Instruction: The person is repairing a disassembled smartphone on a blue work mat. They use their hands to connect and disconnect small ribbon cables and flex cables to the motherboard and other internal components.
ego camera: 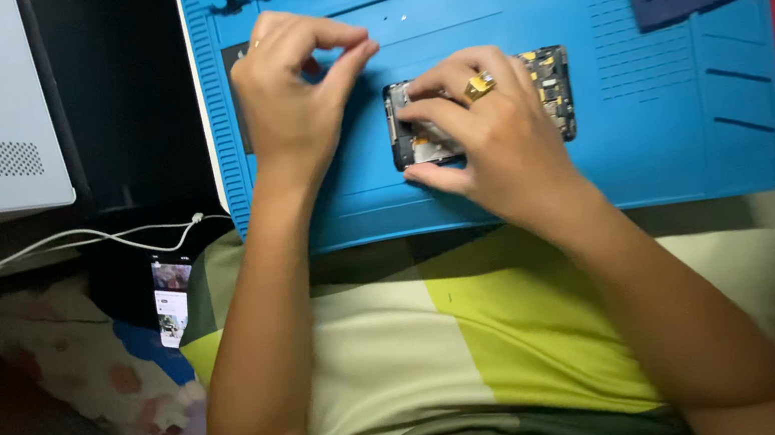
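The mat (504, 181) is bright blue; the pillow (485, 335) at 6 o'clock shows yellow-green and cream blocks; the ring (478, 87) is gold.

A small lit phone screen (171, 301) glows lower left.

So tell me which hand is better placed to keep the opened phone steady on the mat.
Right. The right hand already lies over the opened phone with its fingers pressing on it, on the blue mat. The left hand hangs beside it with thumb and forefinger pinched, apparently not touching the phone.
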